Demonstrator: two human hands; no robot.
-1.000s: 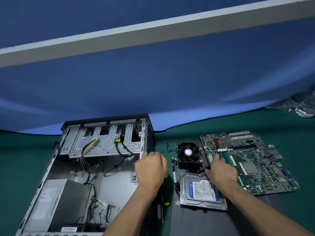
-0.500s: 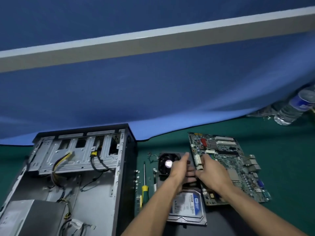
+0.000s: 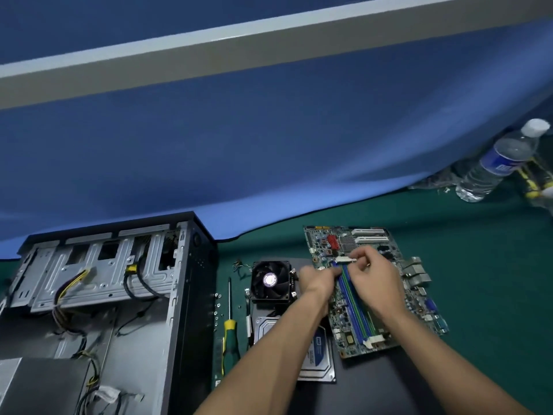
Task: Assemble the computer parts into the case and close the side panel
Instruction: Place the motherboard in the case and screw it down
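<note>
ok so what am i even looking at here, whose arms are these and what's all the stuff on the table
There is no machine here: a person wears a camera on the head, so you look down along their own bare arms. Both hands work at the far end of the motherboard, the green circuit board lying on the green table. The left hand touches the end of its blue and green memory slots; the right hand has its fingers curled at a white clip there. Whether either grips anything is unclear.

To the left lies the open computer case, cables inside. Between them sit a cooler fan, a hard drive, partly under the left arm, and a screwdriver. A water bottle stands far right.
</note>
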